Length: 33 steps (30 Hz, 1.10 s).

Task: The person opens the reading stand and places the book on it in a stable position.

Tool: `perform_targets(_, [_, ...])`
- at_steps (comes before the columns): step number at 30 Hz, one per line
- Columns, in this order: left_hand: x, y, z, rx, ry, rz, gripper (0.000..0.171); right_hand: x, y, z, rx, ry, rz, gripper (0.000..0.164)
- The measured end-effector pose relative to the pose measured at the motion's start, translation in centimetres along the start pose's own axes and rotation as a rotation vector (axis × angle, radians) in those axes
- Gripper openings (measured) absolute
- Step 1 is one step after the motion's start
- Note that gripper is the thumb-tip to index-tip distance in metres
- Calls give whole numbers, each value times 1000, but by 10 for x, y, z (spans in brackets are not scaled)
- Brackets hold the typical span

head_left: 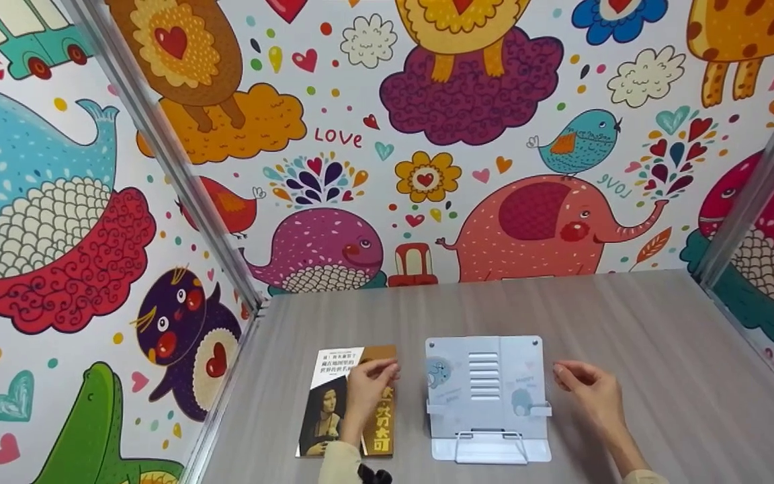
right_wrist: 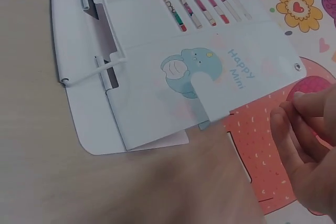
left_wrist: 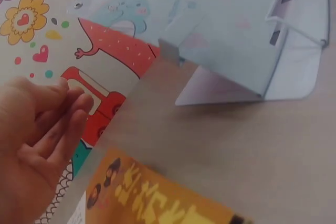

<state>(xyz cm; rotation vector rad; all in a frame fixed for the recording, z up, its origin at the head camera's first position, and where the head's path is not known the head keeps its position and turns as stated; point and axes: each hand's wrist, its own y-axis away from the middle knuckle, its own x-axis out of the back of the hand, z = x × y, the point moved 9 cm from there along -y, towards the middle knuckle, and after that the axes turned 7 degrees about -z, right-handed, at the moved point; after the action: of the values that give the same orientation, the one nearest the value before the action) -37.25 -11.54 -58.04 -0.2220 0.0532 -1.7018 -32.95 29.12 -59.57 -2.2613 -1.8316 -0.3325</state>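
Observation:
A white book stand (head_left: 454, 410) stands unfolded on the table, its slotted back panel leaning upright above a flat base. It has side clips and a wire page holder (head_left: 491, 458) at the front; a blue cartoon animal (right_wrist: 205, 69) is printed on the panel. To its left lies a closed book (head_left: 323, 423) with a painted portrait and an orange strip on the cover. Over the book hovers my left hand (head_left: 365, 396), fingers loosely bent, with nothing in it. My right hand (head_left: 595, 393), also holding nothing, is just right of the stand, apart from it, fingers loosely curled.
The wood-grain table (head_left: 642, 323) meets a back wall (head_left: 373, 181) covered in cartoon animals. Side panels with metal posts (head_left: 179, 168) stand at left and right. A small black object (head_left: 375, 474) shows at my left sleeve.

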Motion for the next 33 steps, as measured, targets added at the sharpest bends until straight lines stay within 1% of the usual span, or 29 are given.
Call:
perform_targets(1, [6,3,-3,2,-2,6,23,-1,3,-1,0,-2,-1,32])
perform_targets(4, [22,12,-9,-22,-20,32,23,-7,11,-7,-9,-35,-11,33])
perform_targets(7, [40,20,-17,-26,-76,94,23,-23,20,-13,-23,-72,-43,32])
perform_targets(9, [51,25,-20,-6,-103,135,23,-36,25,-17,-30,-112,-71,28])
perform_targets(12, [66,31,-28,32,-116,186,25,-60,32,-21,1,-197,-124,23])
perform_targets(13, [70,34,-27,39,-120,197,25,-70,35,-23,18,-229,-147,21])
perform_targets(16, [84,37,-41,41,-127,243,24,-100,41,-27,70,-297,-240,22])
perform_targets(19, [93,39,-54,50,-146,273,24,-128,49,-32,90,-303,-354,27])
perform_targets(21, [99,40,-61,71,-149,289,25,-146,54,-36,83,-314,-424,28])
perform_targets(24, [107,44,-68,105,-149,315,24,-166,64,-49,88,-317,-504,28])
perform_targets(27, [115,49,-72,118,-139,341,24,-183,74,-66,108,-308,-538,25])
perform_targets(29, [119,52,-73,118,-123,353,23,-194,80,-74,117,-303,-544,25])
perform_targets(33, [121,58,-76,109,-124,359,21,-213,88,-81,109,-313,-566,22])
